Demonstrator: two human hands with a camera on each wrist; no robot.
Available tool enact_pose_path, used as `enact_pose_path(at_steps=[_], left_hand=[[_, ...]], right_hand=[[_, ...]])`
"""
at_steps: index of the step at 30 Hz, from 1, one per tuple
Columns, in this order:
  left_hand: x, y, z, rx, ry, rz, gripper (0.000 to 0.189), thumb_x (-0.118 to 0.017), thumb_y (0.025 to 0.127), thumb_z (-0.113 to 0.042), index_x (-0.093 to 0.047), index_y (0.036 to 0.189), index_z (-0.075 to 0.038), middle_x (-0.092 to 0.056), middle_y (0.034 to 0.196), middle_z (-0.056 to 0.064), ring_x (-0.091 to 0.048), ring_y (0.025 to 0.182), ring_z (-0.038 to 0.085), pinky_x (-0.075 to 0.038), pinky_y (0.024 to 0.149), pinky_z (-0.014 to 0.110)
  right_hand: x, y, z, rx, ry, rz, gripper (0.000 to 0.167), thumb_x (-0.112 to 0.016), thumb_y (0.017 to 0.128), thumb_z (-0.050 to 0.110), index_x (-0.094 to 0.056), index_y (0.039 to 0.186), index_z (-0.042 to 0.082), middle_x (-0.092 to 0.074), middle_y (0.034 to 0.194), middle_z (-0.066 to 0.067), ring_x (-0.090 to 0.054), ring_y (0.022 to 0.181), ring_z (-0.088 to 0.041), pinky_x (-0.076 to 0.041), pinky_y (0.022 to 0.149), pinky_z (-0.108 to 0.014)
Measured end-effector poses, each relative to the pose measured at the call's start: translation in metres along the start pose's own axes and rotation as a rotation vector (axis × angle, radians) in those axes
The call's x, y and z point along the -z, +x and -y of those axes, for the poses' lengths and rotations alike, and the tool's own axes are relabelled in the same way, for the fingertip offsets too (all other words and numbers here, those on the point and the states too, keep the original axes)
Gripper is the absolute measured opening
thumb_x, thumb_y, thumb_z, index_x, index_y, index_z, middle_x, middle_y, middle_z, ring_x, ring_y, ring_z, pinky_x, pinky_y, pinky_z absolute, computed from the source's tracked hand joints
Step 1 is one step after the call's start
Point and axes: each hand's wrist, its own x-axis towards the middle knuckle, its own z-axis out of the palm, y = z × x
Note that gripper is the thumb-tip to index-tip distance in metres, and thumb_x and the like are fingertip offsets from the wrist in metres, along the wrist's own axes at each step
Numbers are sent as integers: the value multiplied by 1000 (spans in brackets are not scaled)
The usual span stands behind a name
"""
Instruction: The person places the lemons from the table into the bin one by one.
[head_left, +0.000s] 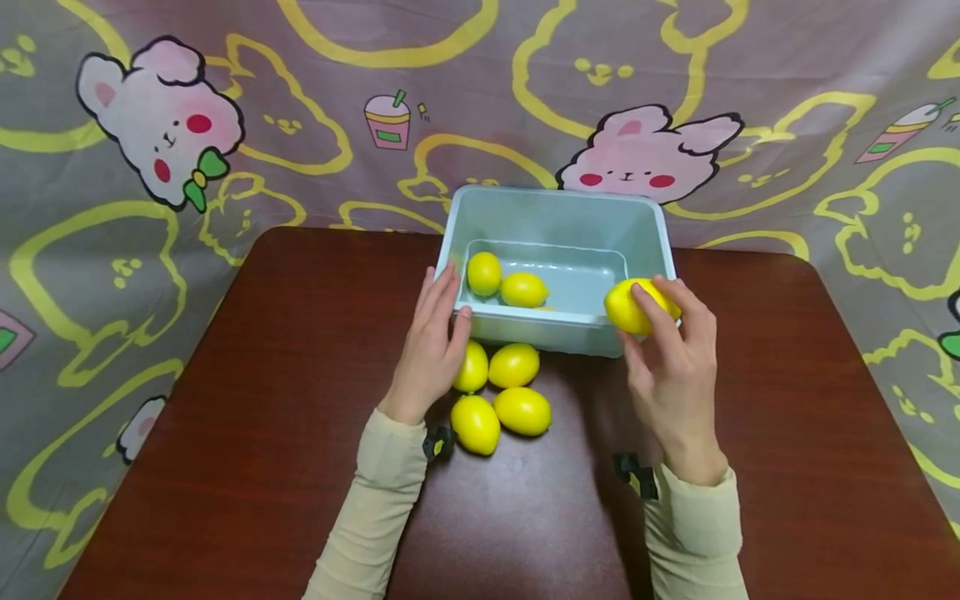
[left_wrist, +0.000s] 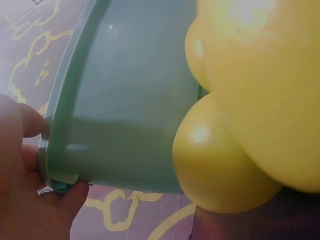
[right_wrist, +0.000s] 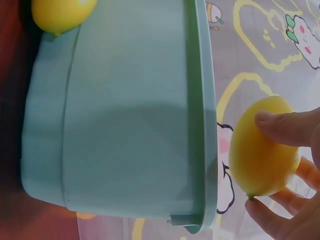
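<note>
A yellow lemon [head_left: 628, 307] is in my right hand [head_left: 678, 367], over the front right corner of a pale green plastic bin [head_left: 540, 321]. The thumb and fingers grip that lemon [right_wrist: 262, 150] in the right wrist view, outside the bin's rim. At the bin's front left corner, my left hand [head_left: 427, 346] holds the rim, thumb toward the front and fingers along the left side. Inside the bin lie a lemon [head_left: 483, 274] and another lemon [head_left: 523, 290] at the left, with a sliver of a third visible behind the front wall.
Several lemons [head_left: 523, 412] lie grouped on the dark brown table [head_left: 300, 375] in front of the bin, one partly behind the left hand. A patterned cloth [head_left: 300, 108] with cartoon rabbits hangs behind and around the table.
</note>
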Motion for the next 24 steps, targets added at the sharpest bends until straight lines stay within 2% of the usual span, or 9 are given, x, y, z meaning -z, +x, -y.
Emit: enact_pose_path(at_steps=[9, 24], left_hand=[[-2, -1, 2, 15, 9, 1, 50, -45, 102, -21, -39, 145, 4, -31, 157, 11, -13, 151, 20, -19, 122, 42], [1, 0, 2, 6, 7, 11, 50, -44, 103, -21, -37, 147, 1, -31, 158, 10, -13, 151, 21, -20, 121, 42]], right_hand=[[-9, 5, -7, -78, 12, 33, 52, -72, 78, -9, -62, 127, 6, -52, 137, -17, -42, 132, -37, -39, 109, -47], [-21, 3, -13, -75, 21, 19, 51, -72, 79, -6, -61, 128, 6, -50, 139, -16, -42, 129, -39, -37, 107, -49]])
